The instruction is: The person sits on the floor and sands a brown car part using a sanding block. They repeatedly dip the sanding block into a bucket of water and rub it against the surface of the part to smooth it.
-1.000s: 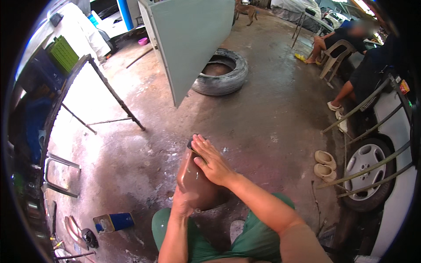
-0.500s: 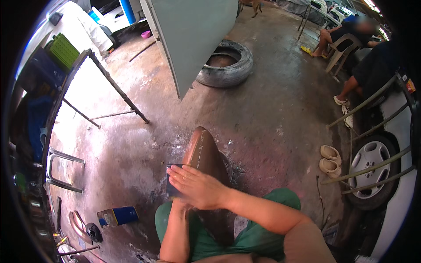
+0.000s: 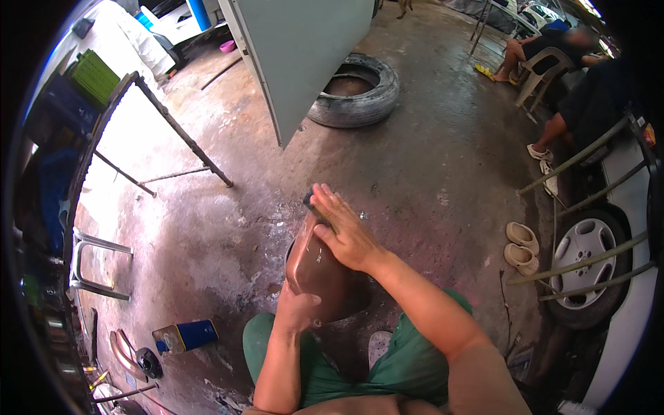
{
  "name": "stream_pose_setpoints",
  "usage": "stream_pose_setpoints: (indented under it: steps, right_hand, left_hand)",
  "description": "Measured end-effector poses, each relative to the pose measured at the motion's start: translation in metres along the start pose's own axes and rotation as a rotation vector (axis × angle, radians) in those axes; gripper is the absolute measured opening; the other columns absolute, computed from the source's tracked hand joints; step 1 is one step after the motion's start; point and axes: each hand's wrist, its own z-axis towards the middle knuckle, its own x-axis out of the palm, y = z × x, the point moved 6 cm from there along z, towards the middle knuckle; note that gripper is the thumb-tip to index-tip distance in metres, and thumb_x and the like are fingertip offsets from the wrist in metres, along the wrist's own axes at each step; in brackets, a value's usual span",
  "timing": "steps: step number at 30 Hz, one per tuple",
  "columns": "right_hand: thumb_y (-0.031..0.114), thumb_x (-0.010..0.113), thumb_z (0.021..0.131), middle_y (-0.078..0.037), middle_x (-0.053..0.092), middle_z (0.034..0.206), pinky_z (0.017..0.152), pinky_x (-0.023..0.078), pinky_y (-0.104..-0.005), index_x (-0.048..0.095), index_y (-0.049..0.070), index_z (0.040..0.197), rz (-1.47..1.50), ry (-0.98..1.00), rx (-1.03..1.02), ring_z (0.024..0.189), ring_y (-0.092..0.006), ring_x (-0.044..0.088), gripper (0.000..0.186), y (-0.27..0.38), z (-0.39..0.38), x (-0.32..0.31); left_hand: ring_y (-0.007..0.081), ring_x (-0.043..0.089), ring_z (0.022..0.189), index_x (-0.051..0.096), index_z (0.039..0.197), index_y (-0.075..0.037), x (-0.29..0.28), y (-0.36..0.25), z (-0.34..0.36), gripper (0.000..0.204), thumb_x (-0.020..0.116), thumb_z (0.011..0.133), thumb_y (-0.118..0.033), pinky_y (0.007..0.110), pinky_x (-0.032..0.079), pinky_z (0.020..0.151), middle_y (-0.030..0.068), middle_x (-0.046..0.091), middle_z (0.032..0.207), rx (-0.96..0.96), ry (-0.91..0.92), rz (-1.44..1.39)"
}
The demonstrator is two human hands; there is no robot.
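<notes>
On the floor (image 3: 429, 187) around the workpiece (image 3: 326, 277), a tyre (image 3: 356, 113) lies at twelve o'clock, partly behind a panel (image 3: 294, 55). A pair of clogs (image 3: 520, 260) sits at three (a wheel (image 3: 588, 257) just beyond), a can (image 3: 197, 333) at eight.

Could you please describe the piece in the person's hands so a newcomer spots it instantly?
Find the green trousers at the lower edge. Just above, the left hand and right hand touch a brown piece. It is broad and glossy, unlike the small dark pad at its far end.
</notes>
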Motion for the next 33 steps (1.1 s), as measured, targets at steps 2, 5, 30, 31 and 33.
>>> stream_pose_setpoints:
  steps: [2,5,30,31,33]
  right_hand:
    - [0.028,0.058,0.097,-0.025,0.054,0.140,0.117,0.031,-0.0490,0.055,-0.004,0.134,-0.052,-0.062,-0.091,0.137,-0.0422,0.045,0.049,0.019,0.006,0.003]
    - [0.026,0.062,0.093,-0.023,0.053,0.143,0.117,0.033,-0.0484,0.055,-0.004,0.135,0.020,0.217,-0.317,0.140,-0.0369,0.046,0.051,0.096,-0.018,0.039]
    - [0.026,0.059,0.098,-0.021,0.052,0.146,0.119,0.031,-0.0499,0.057,-0.001,0.134,0.026,-0.034,0.104,0.142,-0.0350,0.043,0.045,-0.011,0.002,-0.013]
    - [0.025,0.059,0.098,-0.020,0.052,0.147,0.119,0.031,-0.0499,0.058,-0.001,0.133,-0.073,-0.068,0.089,0.143,-0.0342,0.043,0.044,-0.006,0.004,-0.016]
    - [0.025,0.058,0.098,-0.019,0.053,0.147,0.119,0.031,-0.0492,0.058,-0.001,0.133,-0.075,0.088,-0.142,0.142,-0.0331,0.045,0.044,0.047,0.001,0.002]
  left_hand:
    - [0.0264,0.052,0.133,0.044,0.146,-0.004,-0.015,0.000,-0.004,0.078,0.070,0.073,-0.004,0.040,0.046,0.108,0.0109,0.053,0.143,-0.021,-0.017,-0.016]
    - [0.0256,0.055,0.129,0.045,0.146,-0.005,-0.042,0.008,-0.003,0.076,0.072,0.075,-0.008,0.040,0.047,0.107,0.0105,0.055,0.140,-0.065,-0.127,-0.182]
    - [0.0298,0.053,0.130,0.041,0.150,-0.002,-0.007,-0.005,0.006,0.094,0.062,0.058,-0.002,0.042,0.043,0.111,0.0121,0.056,0.140,0.005,0.013,-0.127]
    - [0.0304,0.053,0.131,0.041,0.150,-0.003,-0.008,-0.007,0.004,0.094,0.062,0.059,-0.002,0.042,0.044,0.111,0.0121,0.055,0.141,0.020,0.018,-0.124]
    - [0.0305,0.052,0.133,0.040,0.150,-0.003,-0.045,0.003,0.005,0.093,0.063,0.060,-0.003,0.043,0.043,0.111,0.0124,0.053,0.144,-0.057,-0.092,-0.085]
